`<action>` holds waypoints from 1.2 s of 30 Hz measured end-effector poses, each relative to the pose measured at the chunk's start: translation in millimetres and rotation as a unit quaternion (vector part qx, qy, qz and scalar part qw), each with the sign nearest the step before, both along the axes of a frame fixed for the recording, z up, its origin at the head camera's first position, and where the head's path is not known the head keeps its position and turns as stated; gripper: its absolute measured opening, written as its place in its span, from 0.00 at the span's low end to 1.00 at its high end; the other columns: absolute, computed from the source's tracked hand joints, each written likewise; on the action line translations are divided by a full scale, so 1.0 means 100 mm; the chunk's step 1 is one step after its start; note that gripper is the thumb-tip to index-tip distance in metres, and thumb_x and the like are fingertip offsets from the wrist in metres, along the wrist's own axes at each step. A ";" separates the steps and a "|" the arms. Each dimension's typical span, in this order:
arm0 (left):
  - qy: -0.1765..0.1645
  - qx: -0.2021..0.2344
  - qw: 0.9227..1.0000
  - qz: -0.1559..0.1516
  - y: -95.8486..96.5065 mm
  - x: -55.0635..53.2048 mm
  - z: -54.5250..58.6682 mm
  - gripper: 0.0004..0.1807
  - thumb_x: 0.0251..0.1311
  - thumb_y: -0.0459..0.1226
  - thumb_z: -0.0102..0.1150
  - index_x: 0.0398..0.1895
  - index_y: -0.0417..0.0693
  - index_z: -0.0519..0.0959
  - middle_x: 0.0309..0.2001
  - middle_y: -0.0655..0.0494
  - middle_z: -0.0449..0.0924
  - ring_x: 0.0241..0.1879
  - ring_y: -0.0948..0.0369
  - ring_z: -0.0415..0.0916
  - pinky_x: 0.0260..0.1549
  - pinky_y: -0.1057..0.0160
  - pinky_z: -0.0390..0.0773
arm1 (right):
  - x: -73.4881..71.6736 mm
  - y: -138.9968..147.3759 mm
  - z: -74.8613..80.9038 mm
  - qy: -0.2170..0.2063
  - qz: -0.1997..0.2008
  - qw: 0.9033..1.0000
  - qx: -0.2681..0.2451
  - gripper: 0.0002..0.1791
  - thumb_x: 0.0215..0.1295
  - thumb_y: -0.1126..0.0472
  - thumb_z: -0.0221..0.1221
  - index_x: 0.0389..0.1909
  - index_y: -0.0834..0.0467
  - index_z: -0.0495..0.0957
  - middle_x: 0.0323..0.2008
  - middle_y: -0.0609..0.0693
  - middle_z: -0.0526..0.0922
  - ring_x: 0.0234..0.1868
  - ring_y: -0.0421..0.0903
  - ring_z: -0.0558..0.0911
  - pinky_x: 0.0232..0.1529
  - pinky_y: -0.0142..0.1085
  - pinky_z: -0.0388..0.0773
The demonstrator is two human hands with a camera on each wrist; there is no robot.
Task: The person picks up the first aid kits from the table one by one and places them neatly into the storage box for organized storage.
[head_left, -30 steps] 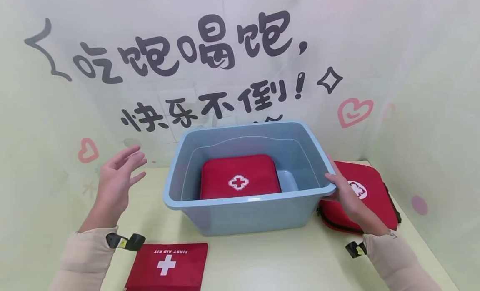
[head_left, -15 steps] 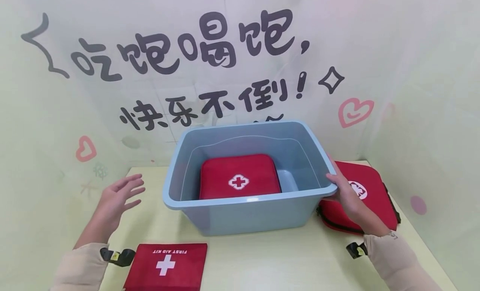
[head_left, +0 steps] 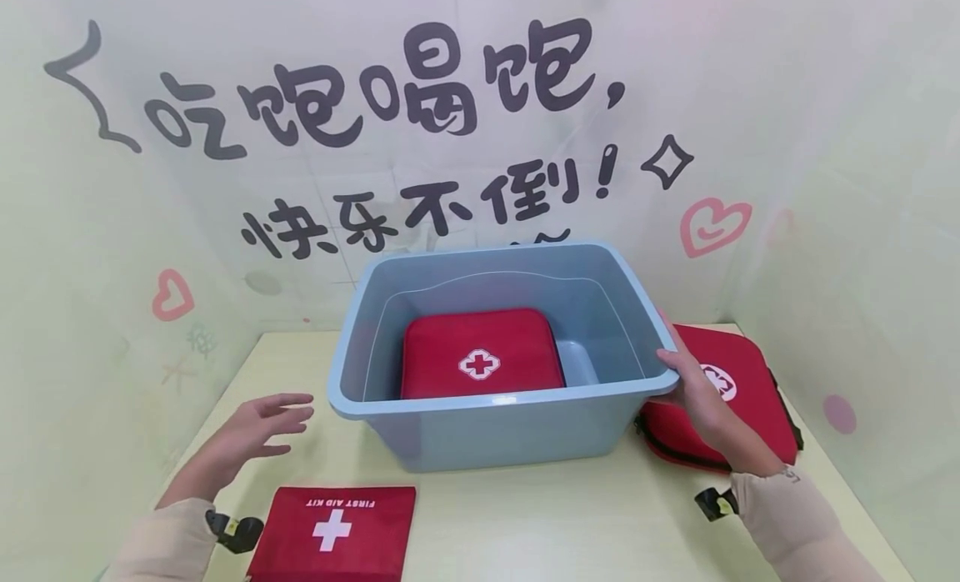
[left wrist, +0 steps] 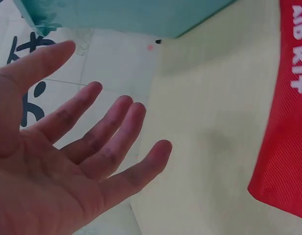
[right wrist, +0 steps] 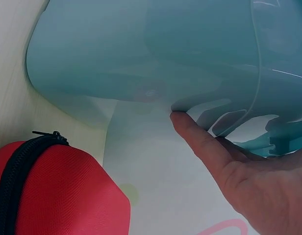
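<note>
A light blue plastic bin (head_left: pixel 495 436) stands on the table with a red first aid case (head_left: pixel 442 361) inside, its white-edged cross facing up. My right hand (head_left: pixel 697 394) holds the bin's right rim, thumb over the edge. In the right wrist view, the fingers (right wrist: pixel 200 137) lie against the outer wall under the rim. My left hand (head_left: pixel 258 432) hovers left of the bin, touching nothing, fingers apart and loosely bent; its palm (left wrist: pixel 48 181) shows in the left wrist view. Below it lies a flat red pouch (head_left: pixel 300 557) printed FIRST AID KIT, upside down to me.
Another red first aid case (head_left: pixel 757 390) with a black zipper (right wrist: pixel 13 171) lies right of the bin, partly behind my right hand. A pale yellow table (head_left: pixel 540 524) carries everything. Behind it hangs a white sheet (head_left: pixel 465 165) with black lettering and hearts.
My left hand has come down from beside the rim and shifted slightly toward the bin, staying empty. The right hand keeps its hold, and the bin, cases and pouch stay in place.
</note>
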State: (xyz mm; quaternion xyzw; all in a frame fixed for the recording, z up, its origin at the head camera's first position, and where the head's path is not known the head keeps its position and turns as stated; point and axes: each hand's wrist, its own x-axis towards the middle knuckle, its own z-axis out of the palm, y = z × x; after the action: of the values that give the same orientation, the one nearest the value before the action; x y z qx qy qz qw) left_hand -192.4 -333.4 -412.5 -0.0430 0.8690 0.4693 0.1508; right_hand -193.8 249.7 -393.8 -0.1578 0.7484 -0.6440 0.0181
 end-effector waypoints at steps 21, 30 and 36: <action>-0.108 -0.093 0.989 -0.028 0.06 0.09 -0.20 0.38 0.58 0.52 0.68 0.64 0.37 0.71 0.56 0.36 0.75 0.48 0.47 0.77 0.40 0.40 0.81 | 0.01 -0.01 0.01 -0.007 -0.002 1.000 0.003 0.40 0.76 0.56 0.44 0.80 0.36 0.34 0.77 0.57 0.44 0.70 0.62 0.54 0.55 0.65 0.70; -0.122 -0.084 0.989 -0.028 0.07 0.16 -0.34 0.37 0.53 0.46 0.73 0.62 0.37 0.72 0.49 0.44 0.79 0.42 0.52 0.80 0.34 0.43 0.84 | 0.03 0.02 -0.01 -0.008 -0.004 1.000 0.005 0.39 0.76 0.55 0.42 0.80 0.37 0.34 0.77 0.58 0.43 0.70 0.63 0.53 0.55 0.64 0.69; -0.113 -0.078 0.990 -0.022 0.08 0.19 -0.43 0.38 0.49 0.45 0.75 0.62 0.37 0.72 0.48 0.46 0.78 0.40 0.53 0.79 0.37 0.47 0.84 | 0.02 0.00 -0.01 -0.007 -0.002 1.000 0.004 0.38 0.76 0.54 0.42 0.80 0.37 0.34 0.77 0.58 0.42 0.71 0.64 0.53 0.55 0.65 0.69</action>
State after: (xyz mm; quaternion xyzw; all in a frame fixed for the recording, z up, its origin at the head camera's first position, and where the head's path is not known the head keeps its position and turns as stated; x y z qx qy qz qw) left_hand -173.0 -325.1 -455.4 -0.0879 0.8810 0.3889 0.2547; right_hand -191.5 250.1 -395.2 -0.1518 0.7511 -0.6421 0.0231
